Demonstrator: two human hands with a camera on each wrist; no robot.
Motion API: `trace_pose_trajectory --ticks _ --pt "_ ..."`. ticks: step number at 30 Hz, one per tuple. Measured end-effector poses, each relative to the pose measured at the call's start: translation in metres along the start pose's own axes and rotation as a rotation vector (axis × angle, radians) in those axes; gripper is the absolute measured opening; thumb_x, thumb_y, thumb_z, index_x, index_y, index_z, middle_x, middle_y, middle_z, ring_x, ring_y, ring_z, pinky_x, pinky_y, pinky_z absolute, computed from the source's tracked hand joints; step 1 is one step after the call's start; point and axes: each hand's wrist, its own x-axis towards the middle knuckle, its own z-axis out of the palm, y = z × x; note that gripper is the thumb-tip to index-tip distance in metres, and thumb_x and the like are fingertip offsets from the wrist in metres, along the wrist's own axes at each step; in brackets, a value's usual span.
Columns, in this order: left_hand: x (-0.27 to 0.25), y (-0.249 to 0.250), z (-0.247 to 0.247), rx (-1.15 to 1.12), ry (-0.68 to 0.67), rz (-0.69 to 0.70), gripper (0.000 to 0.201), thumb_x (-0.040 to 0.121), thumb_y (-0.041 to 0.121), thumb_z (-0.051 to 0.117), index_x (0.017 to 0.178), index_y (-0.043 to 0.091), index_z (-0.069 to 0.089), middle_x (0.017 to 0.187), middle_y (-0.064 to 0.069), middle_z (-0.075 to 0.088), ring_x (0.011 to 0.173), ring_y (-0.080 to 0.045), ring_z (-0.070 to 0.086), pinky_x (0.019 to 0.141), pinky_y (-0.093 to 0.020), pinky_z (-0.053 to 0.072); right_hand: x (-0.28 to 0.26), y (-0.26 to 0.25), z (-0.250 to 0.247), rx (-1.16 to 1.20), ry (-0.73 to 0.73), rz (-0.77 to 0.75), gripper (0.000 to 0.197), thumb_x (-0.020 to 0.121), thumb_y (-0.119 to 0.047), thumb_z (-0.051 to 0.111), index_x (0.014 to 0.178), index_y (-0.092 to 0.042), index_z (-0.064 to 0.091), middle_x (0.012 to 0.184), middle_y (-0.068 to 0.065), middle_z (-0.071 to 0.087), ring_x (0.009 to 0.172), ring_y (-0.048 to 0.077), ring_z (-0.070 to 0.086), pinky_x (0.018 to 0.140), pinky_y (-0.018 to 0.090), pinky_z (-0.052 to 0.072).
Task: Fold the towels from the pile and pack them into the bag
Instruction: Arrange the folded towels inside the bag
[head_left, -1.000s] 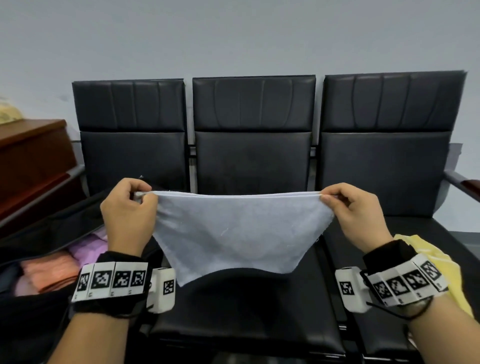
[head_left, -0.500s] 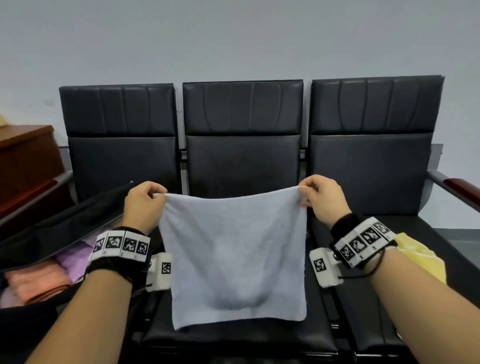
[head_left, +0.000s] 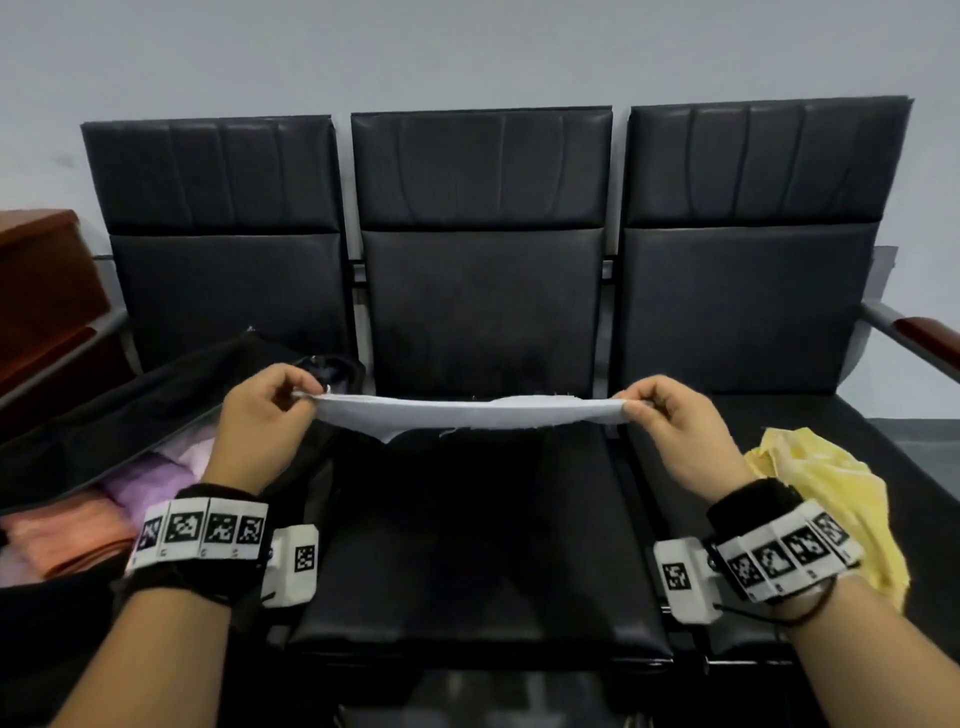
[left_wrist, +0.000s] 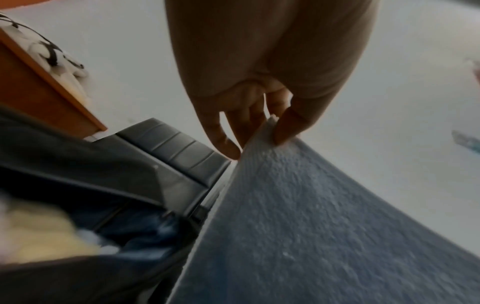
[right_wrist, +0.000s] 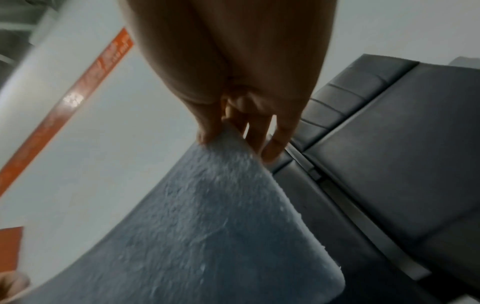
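A light grey towel (head_left: 467, 411) is stretched taut and nearly flat between both hands above the middle seat (head_left: 478, 545). My left hand (head_left: 270, 415) pinches its left corner; thumb and fingers clamp the towel (left_wrist: 324, 216) edge in the left wrist view. My right hand (head_left: 670, 426) pinches the right corner of the towel (right_wrist: 207, 226). An open black bag (head_left: 104, 415) lies on the left seat, holding folded purple (head_left: 156, 473) and orange (head_left: 72, 535) towels. A crumpled yellow towel (head_left: 831, 493) lies on the right seat.
Three joined black chairs with tall backrests (head_left: 483, 249) stand against a grey wall. A brown wooden cabinet (head_left: 41, 291) is at the far left. A metal armrest with a wooden pad (head_left: 919, 338) borders the right seat.
The towel hung down as a square half a second ago; now it is swung up and pulled flat and taut, with both hands spread wider apart.
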Motion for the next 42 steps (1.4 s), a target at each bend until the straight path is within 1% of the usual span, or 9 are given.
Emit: trace_pose_trajectory --ticks 6,11,16,21,26,36,37,40,42 --pt "-0.053 -0.037 0.009 -0.009 -0.493 -0.238 0.009 0.058 0.006 0.059 0.063 0.01 0.065 0.061 -0.001 0.062 0.061 -0.013 0.052 0.056 -0.013 0.039 -0.036 0.044 0.015 0.021 -0.402 0.217 0.019 0.092 -0.004 0.064 0.078 -0.017 0.064 0.069 -0.008 0.063 0.067 0.003 0.055 0.067 0.019 0.043" --pt "-0.075 -0.063 0.005 0.014 -0.792 -0.389 0.031 0.069 -0.023 0.059 0.065 0.007 0.066 0.061 -0.004 0.062 0.061 -0.012 0.052 0.055 -0.019 0.039 -0.05 0.065 0.016 0.239 -0.668 0.346 0.008 0.092 -0.006 0.065 0.085 -0.009 0.067 0.074 -0.003 0.067 0.07 0.006 0.058 0.067 0.016 0.046" --pt "-0.077 -0.074 0.019 -0.021 -0.713 -0.488 0.025 0.073 -0.023 0.06 0.071 0.0 0.066 0.059 -0.004 0.059 0.056 -0.012 0.049 0.05 -0.016 0.038 -0.048 0.085 0.034 0.215 -0.537 0.402 0.008 0.093 -0.008 0.065 0.087 -0.01 0.069 0.081 0.008 0.068 0.076 0.018 0.057 0.072 0.032 0.045" --pt "-0.075 -0.087 0.046 0.054 -0.494 -0.471 0.023 0.076 -0.014 0.06 0.076 0.007 0.068 0.065 -0.007 0.061 0.059 -0.014 0.051 0.055 -0.019 0.041 -0.036 0.101 0.064 0.157 -0.208 0.454 0.014 0.091 -0.012 0.067 0.08 -0.017 0.072 0.07 -0.003 0.068 0.061 0.007 0.058 0.053 0.027 0.046" --pt "-0.072 -0.102 0.075 0.111 -0.345 -0.503 0.026 0.08 -0.004 0.058 0.078 0.02 0.067 0.072 -0.003 0.064 0.063 -0.015 0.054 0.063 -0.027 0.043 -0.02 0.121 0.088 0.054 -0.091 0.496 0.014 0.089 -0.012 0.068 0.078 -0.02 0.072 0.071 -0.004 0.068 0.063 0.01 0.059 0.058 0.026 0.045" --pt "-0.041 -0.141 0.123 0.218 -0.344 -0.547 0.027 0.084 0.004 0.051 0.085 0.027 0.065 0.083 -0.003 0.067 0.07 -0.017 0.059 0.06 -0.027 0.045 0.02 0.154 0.121 -0.188 -0.111 0.527 0.012 0.089 -0.013 0.064 0.081 -0.021 0.069 0.075 -0.006 0.068 0.074 0.013 0.065 0.06 0.012 0.041" --pt "-0.043 -0.146 0.129 0.235 -0.34 -0.565 0.028 0.086 0.003 0.05 0.093 0.024 0.067 0.091 -0.005 0.068 0.077 -0.02 0.061 0.066 -0.029 0.049 0.02 0.157 0.125 -0.215 -0.136 0.549 0.006 0.09 -0.015 0.064 0.091 -0.018 0.069 0.079 -0.003 0.067 0.08 0.017 0.065 0.065 0.017 0.042" --pt "-0.056 -0.159 0.135 0.261 -0.374 -0.623 0.036 0.089 0.001 0.055 0.124 0.011 0.061 0.12 -0.015 0.061 0.105 -0.031 0.062 0.099 -0.04 0.049 0.008 0.169 0.132 -0.334 -0.255 0.632 0.031 0.092 -0.024 0.065 0.119 -0.011 0.062 0.1 0.007 0.066 0.096 0.025 0.062 0.081 0.025 0.042" --pt "-0.069 -0.165 0.129 0.28 -0.458 -0.655 0.042 0.087 0.004 0.059 0.129 0.011 0.057 0.123 -0.018 0.056 0.109 -0.035 0.06 0.102 -0.046 0.049 -0.01 0.174 0.132 -0.407 -0.321 0.66 0.035 0.091 -0.03 0.064 0.121 -0.012 0.061 0.107 0.009 0.064 0.099 0.027 0.06 0.085 0.03 0.045"
